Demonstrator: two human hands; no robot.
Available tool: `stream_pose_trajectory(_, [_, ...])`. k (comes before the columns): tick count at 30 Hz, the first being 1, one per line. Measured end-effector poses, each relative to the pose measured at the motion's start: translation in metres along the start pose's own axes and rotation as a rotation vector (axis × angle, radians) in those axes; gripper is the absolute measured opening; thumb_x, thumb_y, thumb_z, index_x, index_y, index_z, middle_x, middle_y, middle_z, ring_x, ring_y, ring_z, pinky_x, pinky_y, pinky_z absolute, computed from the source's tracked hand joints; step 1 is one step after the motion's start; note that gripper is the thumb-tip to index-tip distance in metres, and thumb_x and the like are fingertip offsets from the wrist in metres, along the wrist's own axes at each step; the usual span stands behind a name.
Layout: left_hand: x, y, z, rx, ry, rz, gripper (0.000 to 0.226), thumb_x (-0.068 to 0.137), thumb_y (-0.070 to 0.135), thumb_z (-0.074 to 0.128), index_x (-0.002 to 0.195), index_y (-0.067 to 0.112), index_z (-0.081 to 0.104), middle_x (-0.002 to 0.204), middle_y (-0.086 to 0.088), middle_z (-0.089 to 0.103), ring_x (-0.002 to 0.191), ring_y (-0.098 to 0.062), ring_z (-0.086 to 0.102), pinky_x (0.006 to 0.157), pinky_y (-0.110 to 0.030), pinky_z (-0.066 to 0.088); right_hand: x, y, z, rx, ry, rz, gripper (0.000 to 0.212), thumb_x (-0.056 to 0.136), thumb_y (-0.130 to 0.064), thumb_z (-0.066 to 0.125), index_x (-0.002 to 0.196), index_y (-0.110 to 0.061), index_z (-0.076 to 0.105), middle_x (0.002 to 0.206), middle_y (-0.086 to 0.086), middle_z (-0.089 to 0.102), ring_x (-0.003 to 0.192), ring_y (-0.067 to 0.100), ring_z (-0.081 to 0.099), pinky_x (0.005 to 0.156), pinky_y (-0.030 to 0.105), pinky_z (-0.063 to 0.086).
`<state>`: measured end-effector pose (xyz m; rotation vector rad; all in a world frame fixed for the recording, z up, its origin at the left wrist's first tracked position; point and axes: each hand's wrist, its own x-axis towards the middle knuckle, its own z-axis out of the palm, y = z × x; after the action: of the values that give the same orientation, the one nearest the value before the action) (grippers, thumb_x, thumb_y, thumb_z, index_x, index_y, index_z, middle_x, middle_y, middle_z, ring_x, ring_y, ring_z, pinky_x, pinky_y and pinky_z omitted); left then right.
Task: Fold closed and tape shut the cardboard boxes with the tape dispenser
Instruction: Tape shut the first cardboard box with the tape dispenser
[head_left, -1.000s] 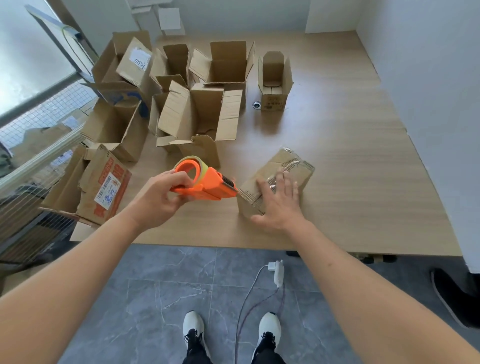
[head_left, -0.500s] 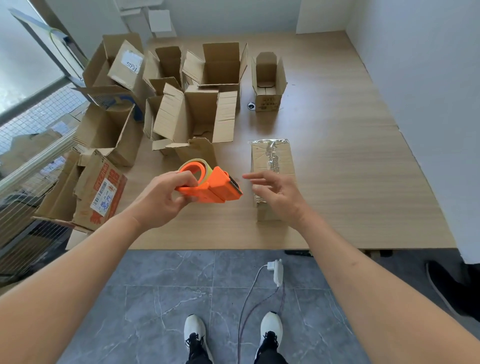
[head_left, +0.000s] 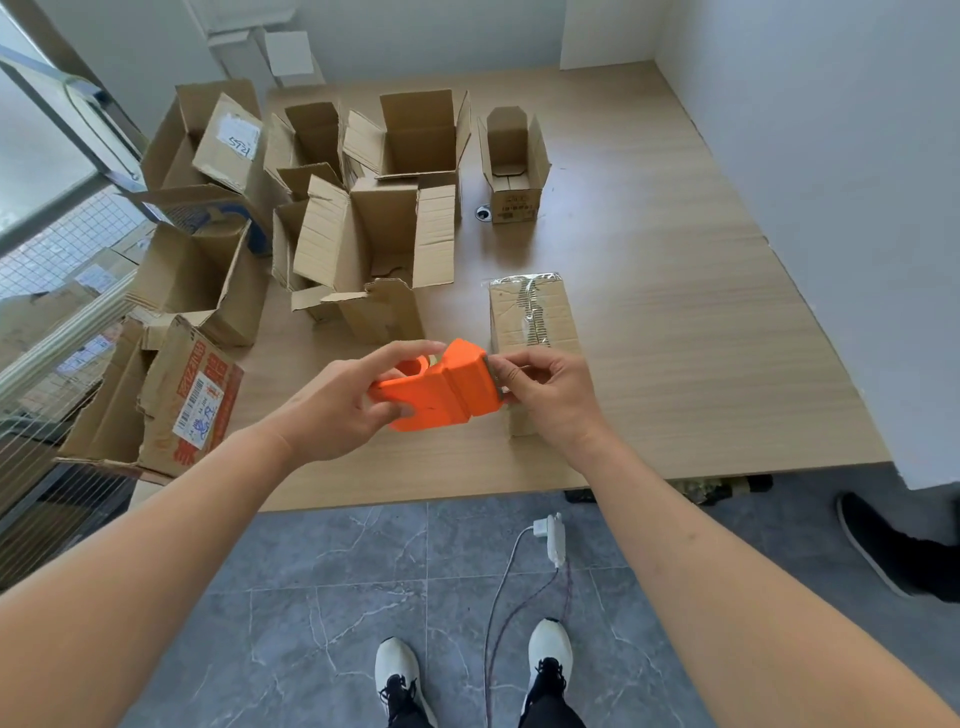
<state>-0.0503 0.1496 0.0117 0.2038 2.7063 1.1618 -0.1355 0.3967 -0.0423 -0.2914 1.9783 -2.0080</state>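
Orange plastic fills my left hand (head_left: 332, 410): I grip the tape dispenser (head_left: 441, 395) above the table's near edge, its cutter end pointing right. My right hand (head_left: 550, 397) pinches at that cutter, probably on the tape end, though the tape itself is too fine to see. The closed box (head_left: 535, 317) lies just beyond my right hand, long axis running away from me. Open boxes (head_left: 374, 239) crowd the wooden table (head_left: 675, 322); grey tiles lie below.

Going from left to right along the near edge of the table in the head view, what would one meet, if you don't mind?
Red-printed box → left hand → orange tape dispenser → right hand, in front of the taped box.
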Motion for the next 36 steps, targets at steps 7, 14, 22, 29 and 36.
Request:
stream_pose_trajectory(7, [0.007,0.012,0.008,0.046,-0.1,0.088,0.072,0.101,0.021,0.062,0.149,0.064,0.029,0.111,-0.003,0.067,0.078,-0.023,0.06,0.075,-0.04,0.054,-0.007,0.005,-0.011,-0.068,0.222,0.127,0.004,0.088,-0.016,0.08,0.087,-0.013,0.082,0.081,0.011,0.076,0.076,0.03,0.073,0.075,0.05,0.063])
stream_pose_trajectory(14, [0.003,0.001,0.003,0.129,-0.149,0.062,0.07,0.102,0.027,0.06,0.148,0.066,0.025,0.093,-0.003,0.067,0.067,-0.02,0.059,0.064,-0.022,0.05,-0.014,0.017,-0.045,-0.036,0.55,0.306,0.023,0.086,-0.014,0.082,0.065,-0.023,0.078,0.062,0.003,0.071,0.048,0.012,0.064,0.062,0.035,0.063])
stream_pose_trajectory(22, [0.006,-0.009,0.01,0.108,-0.113,-0.017,0.07,0.101,0.024,0.062,0.146,0.067,0.03,0.096,-0.009,0.069,0.071,-0.031,0.061,0.069,-0.041,0.058,-0.015,0.027,-0.061,-0.102,0.615,0.301,0.015,0.086,-0.016,0.082,0.075,-0.025,0.078,0.053,-0.005,0.066,0.044,0.007,0.058,0.065,0.041,0.065])
stream_pose_trajectory(29, [0.028,-0.016,0.027,0.137,-0.108,-0.053,0.072,0.101,0.022,0.062,0.142,0.071,0.03,0.085,-0.006,0.067,0.061,-0.02,0.056,0.064,-0.035,0.056,-0.008,0.038,-0.069,-0.138,0.616,0.354,0.002,0.088,-0.016,0.081,0.089,-0.015,0.082,0.07,-0.002,0.073,0.044,0.005,0.057,0.057,0.03,0.062])
stream_pose_trajectory(36, [0.033,-0.031,0.032,0.114,-0.096,-0.069,0.072,0.1,0.02,0.063,0.142,0.07,0.033,0.068,0.004,0.054,0.051,-0.008,0.044,0.055,-0.017,0.045,-0.002,0.05,-0.073,-0.135,0.57,0.384,0.003,0.09,-0.015,0.078,0.091,-0.017,0.081,0.075,0.0,0.074,0.044,0.004,0.056,0.059,0.03,0.063])
